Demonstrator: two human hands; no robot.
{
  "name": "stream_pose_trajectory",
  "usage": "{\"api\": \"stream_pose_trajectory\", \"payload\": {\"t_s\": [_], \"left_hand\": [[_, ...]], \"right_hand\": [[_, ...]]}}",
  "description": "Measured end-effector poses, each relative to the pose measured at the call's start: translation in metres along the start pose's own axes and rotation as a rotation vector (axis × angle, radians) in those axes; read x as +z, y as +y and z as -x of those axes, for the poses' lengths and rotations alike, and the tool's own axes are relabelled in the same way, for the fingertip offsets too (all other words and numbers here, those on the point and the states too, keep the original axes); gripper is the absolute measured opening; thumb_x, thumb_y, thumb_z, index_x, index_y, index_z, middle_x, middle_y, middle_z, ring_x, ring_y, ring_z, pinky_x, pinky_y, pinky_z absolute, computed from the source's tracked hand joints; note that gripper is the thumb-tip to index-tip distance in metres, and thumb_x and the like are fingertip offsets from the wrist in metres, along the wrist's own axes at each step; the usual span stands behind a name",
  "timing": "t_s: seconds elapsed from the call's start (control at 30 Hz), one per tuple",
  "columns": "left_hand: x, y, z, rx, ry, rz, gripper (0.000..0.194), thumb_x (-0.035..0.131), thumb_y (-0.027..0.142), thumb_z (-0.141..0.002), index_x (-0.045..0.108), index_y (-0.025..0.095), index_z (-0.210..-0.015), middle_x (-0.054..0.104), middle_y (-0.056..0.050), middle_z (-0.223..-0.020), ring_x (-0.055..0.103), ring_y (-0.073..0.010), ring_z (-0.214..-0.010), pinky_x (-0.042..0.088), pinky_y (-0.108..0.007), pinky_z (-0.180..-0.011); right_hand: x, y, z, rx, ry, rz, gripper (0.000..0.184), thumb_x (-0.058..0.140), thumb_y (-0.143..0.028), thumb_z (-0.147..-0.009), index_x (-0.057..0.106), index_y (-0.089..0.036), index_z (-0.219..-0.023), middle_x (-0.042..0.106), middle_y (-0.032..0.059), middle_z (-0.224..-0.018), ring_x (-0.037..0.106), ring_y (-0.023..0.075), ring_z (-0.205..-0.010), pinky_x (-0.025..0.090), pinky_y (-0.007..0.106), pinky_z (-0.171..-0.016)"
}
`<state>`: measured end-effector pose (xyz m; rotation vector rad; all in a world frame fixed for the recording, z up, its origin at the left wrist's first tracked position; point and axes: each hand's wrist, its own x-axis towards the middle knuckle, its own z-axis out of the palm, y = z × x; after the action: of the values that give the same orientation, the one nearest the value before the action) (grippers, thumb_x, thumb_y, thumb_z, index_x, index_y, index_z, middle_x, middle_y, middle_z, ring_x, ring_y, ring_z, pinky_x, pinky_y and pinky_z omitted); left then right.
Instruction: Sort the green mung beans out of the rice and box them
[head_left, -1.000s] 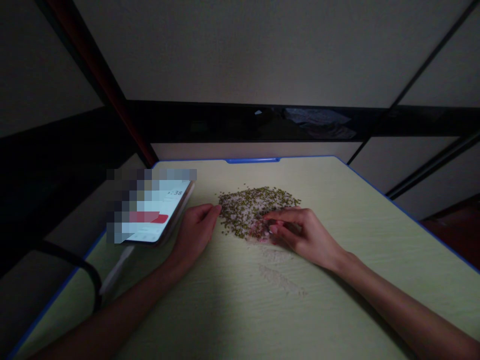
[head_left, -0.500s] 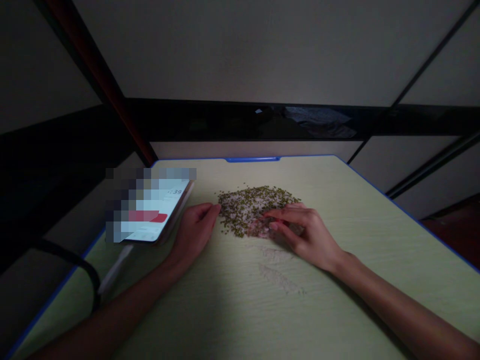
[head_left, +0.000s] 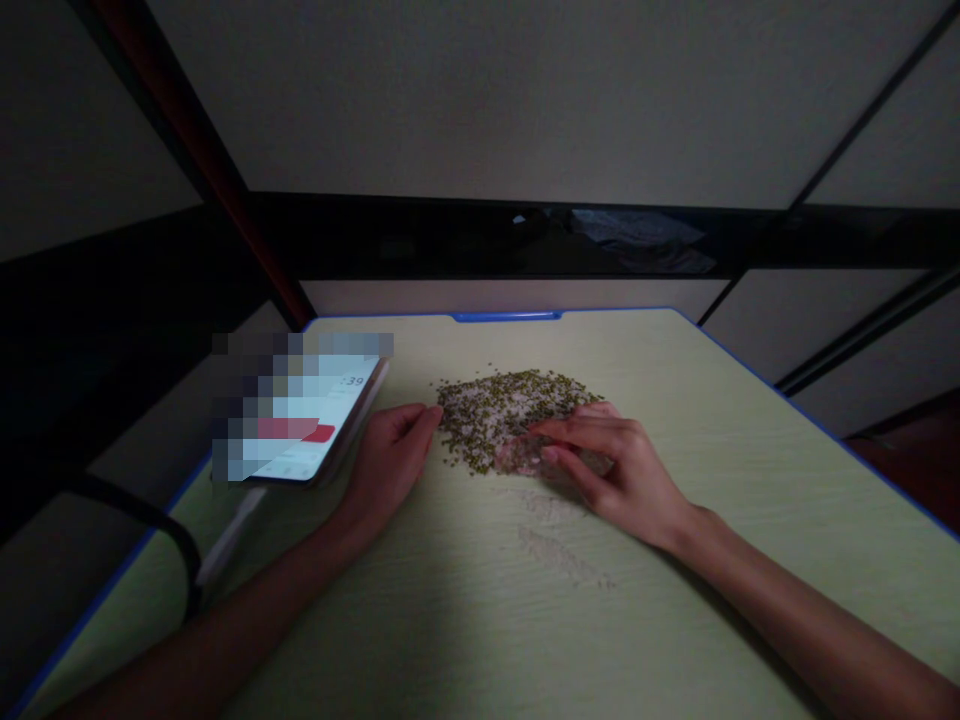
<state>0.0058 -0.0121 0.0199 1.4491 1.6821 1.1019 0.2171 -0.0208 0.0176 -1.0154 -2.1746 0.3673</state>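
Note:
A spread pile of small green beans mixed with pale grains (head_left: pixel 502 415) lies in the middle of a pale green table (head_left: pixel 480 620). My left hand (head_left: pixel 390 460) rests flat on the table at the pile's left edge, fingers together and stretched out, fingertips touching the beans. My right hand (head_left: pixel 615 465) lies on the pile's right side, fingers extended and slightly spread, fingertips in the grains. Neither hand holds anything that I can see.
A lit phone (head_left: pixel 311 425) lies on the table left of my left hand, with a white cable (head_left: pixel 229 540) running toward the near left edge. A thin trail of pale grains (head_left: pixel 559 555) lies nearer me. Dark frame bars and a wall stand behind.
My right hand has shifted slightly to the right and away over the pile. My left hand has stayed put. The phone's timer has advanced.

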Motion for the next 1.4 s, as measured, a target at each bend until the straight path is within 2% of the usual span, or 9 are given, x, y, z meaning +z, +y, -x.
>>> {"api": "stream_pose_trajectory", "payload": {"t_s": [0.23,0.47,0.73,0.93,1.23,1.4], "left_hand": [[-0.0002,0.0001,-0.0003,-0.005,0.006,-0.007,0.036,0.047,0.031,-0.072,0.033,0.022,-0.040,0.033,0.008,-0.032,0.033,-0.0093,-0.035,0.027,-0.024,-0.042],[0.0001,0.0015,-0.0002,-0.008,0.005,-0.005,0.036,0.047,0.031,-0.071,0.033,0.022,-0.039,0.033,0.008,-0.032,0.033,-0.0094,-0.035,0.027,-0.024,-0.042],[0.0000,0.0010,-0.0005,-0.014,0.003,-0.029,0.037,0.046,0.030,-0.073,0.032,0.022,-0.040,0.033,0.008,-0.032,0.034,-0.0093,-0.035,0.027,-0.024,-0.043],[-0.0008,-0.0002,-0.0007,-0.005,-0.004,-0.022,0.037,0.046,0.030,-0.073,0.033,0.022,-0.040,0.033,0.008,-0.032,0.034,-0.0094,-0.035,0.027,-0.024,-0.043],[0.0007,-0.0014,-0.0007,0.021,0.000,-0.037,0.037,0.046,0.030,-0.074,0.033,0.022,-0.040,0.033,0.008,-0.032,0.034,-0.0094,-0.035,0.027,-0.024,-0.043],[0.0008,-0.0029,-0.0020,0.006,-0.005,-0.020,0.036,0.046,0.031,-0.073,0.033,0.022,-0.040,0.032,0.009,-0.032,0.033,-0.0087,-0.034,0.027,-0.024,-0.042]], "right_hand": [[-0.0007,0.0006,-0.0001,0.020,-0.013,0.015,0.026,0.049,-0.020,-0.082,0.069,-0.022,-0.098,0.070,0.0033,-0.073,0.056,0.0159,-0.065,0.038,0.034,-0.071],[-0.0009,0.0003,0.0010,-0.009,-0.023,0.004,0.026,0.049,-0.020,-0.082,0.069,-0.020,-0.098,0.069,0.0035,-0.071,0.056,0.0161,-0.065,0.038,0.034,-0.071],[0.0009,0.0040,0.0015,-0.039,0.010,0.024,0.026,0.049,-0.017,-0.083,0.068,-0.020,-0.100,0.071,0.0033,-0.082,0.057,0.0153,-0.067,0.038,0.033,-0.071],[0.0007,0.0045,0.0014,-0.029,0.033,0.060,0.024,0.049,-0.018,-0.083,0.068,-0.016,-0.096,0.069,0.0029,-0.071,0.057,0.0152,-0.065,0.038,0.033,-0.070],[0.0002,0.0070,0.0010,-0.057,0.044,0.096,0.024,0.049,-0.016,-0.083,0.067,-0.014,-0.098,0.070,0.0033,-0.074,0.056,0.0158,-0.067,0.038,0.034,-0.071],[0.0005,0.0073,0.0008,-0.079,0.029,0.091,0.024,0.049,-0.014,-0.082,0.067,-0.013,-0.098,0.068,0.0033,-0.069,0.055,0.0155,-0.065,0.037,0.034,-0.069]]}}
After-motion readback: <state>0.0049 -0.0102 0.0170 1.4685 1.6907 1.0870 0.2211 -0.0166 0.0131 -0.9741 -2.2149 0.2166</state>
